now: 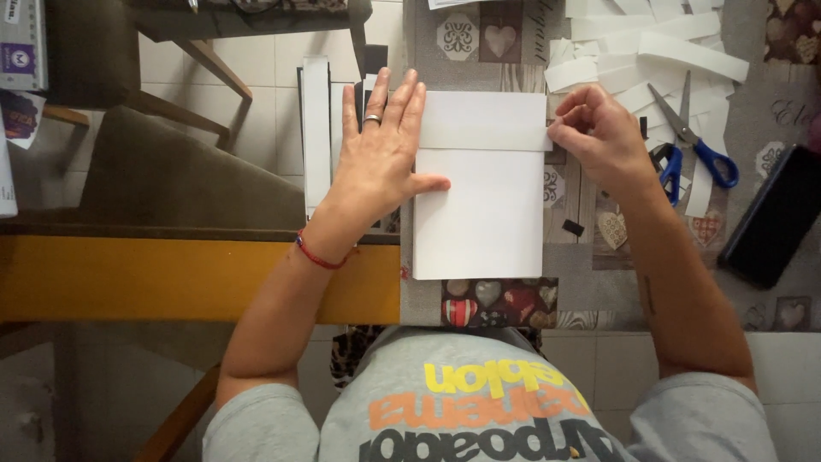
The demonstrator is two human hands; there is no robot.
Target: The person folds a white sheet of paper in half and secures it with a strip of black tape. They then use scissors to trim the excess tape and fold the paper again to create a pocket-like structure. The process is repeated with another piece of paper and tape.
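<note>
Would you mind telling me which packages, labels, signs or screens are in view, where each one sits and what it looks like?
Box: top left corner, partly cut off, grey with a purple square label.
Printed leaflet: just below the box, white edge with a dark multicoloured picture.
Dark slab: far right on the patterned tablecloth, beyond the scissors; flat, black, rectangular, possibly a phone or case, no lit screen.

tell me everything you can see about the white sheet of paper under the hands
The white sheet of paper is plain and unprinted, lying flat on the patterned tablecloth near the table's left edge. Its top part looks folded down, forming a band across its width with a straight lower edge. The left hand lies flat over its left side, thumb resting on the sheet and fingers across the band. The right hand pinches the band's right end. Its lower part lies bare.
</note>
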